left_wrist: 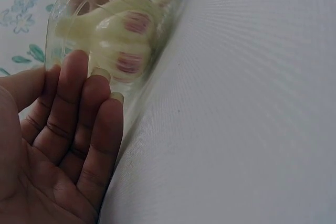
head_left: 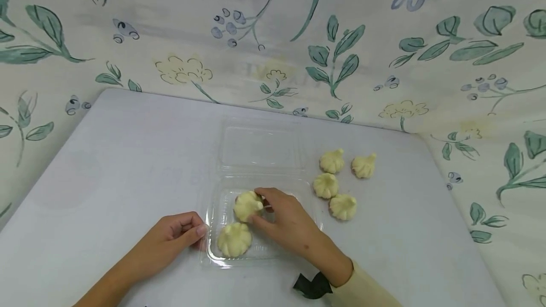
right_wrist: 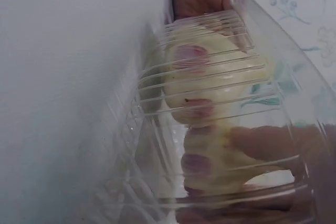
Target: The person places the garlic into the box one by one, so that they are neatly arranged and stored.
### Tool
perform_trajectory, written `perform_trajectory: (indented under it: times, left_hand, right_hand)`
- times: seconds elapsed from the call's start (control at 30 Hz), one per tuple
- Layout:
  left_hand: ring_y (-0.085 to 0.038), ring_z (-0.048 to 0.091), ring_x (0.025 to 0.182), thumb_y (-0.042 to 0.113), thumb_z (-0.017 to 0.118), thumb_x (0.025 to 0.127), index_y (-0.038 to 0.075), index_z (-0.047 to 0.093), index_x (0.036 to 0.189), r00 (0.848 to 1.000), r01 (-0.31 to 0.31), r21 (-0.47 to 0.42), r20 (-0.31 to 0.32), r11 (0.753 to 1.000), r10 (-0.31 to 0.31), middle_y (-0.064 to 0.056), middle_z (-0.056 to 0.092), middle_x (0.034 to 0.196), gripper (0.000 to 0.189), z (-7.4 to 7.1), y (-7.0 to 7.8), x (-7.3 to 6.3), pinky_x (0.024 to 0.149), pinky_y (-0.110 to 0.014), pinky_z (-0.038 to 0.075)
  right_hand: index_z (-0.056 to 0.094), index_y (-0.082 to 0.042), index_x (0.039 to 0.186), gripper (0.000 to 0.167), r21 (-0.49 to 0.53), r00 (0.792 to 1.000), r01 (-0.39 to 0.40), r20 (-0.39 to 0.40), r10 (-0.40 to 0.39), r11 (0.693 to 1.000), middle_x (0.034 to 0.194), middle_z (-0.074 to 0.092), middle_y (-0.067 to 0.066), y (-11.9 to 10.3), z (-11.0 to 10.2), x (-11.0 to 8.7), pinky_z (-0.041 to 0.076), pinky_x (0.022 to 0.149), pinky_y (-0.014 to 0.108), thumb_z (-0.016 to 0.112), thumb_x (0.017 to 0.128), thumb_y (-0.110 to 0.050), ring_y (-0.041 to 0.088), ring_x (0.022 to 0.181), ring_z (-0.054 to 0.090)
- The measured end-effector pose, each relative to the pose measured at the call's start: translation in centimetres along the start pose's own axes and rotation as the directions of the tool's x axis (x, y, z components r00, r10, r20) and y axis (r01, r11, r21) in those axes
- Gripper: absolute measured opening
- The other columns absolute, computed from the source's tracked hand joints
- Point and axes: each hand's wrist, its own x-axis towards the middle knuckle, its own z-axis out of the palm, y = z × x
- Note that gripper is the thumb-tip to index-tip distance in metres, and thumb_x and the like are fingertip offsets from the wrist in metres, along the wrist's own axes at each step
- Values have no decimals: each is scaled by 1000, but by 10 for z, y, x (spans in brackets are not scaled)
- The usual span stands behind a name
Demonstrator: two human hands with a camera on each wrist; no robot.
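A white floral backdrop (head_left: 170,25), patterned with green leaves (head_left: 350,40), yellow blossoms (head_left: 183,71) and bluish berries (head_left: 231,28), rises behind the pale counter (head_left: 136,165) and flanks it on the left and right.

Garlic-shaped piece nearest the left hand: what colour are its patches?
Purplish-pink patches, clearest in left wrist view.

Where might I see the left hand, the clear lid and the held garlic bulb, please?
Left hand (head_left: 169,239), head view: its thumb side.
Clear lid (head_left: 261,147), head view: its flat panel.
Held garlic bulb (head_left: 246,207), head view: its ribbed body.

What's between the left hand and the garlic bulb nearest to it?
The clear container's side wall; the left wrist view shows the garlic bulb through it.
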Motion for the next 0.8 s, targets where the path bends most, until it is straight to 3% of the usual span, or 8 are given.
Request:
perform_trajectory:
  times: [0.43,0.67,0.8]
  left_hand:
    - [-19,66,78,10,59,107,16,66,90,1000,10,16,-7,1000,-10,1,69,81,19,0,0,0,75,-28,56]
    - [-18,66,77,9,59,107,16,66,91,1000,7,13,-7,1000,-6,1,69,81,19,0,-1,0,75,-28,56]
    - [-18,66,78,9,59,107,16,66,91,1000,9,10,-9,1000,-9,1,69,82,19,0,-1,0,75,-28,55]
  right_hand:
    - [61,-7,139,51,-97,999,-54,-10,54,994,119,72,4,-5,7,2,57,86,35,78,97,-32,16,101,69]
    - [64,-6,136,46,-114,1000,-10,-2,10,993,127,71,5,-5,10,4,53,101,38,77,98,-30,18,118,67]
    - [61,-6,141,48,-151,999,48,12,-47,987,136,67,6,-3,11,4,49,108,38,74,100,-27,20,128,63]
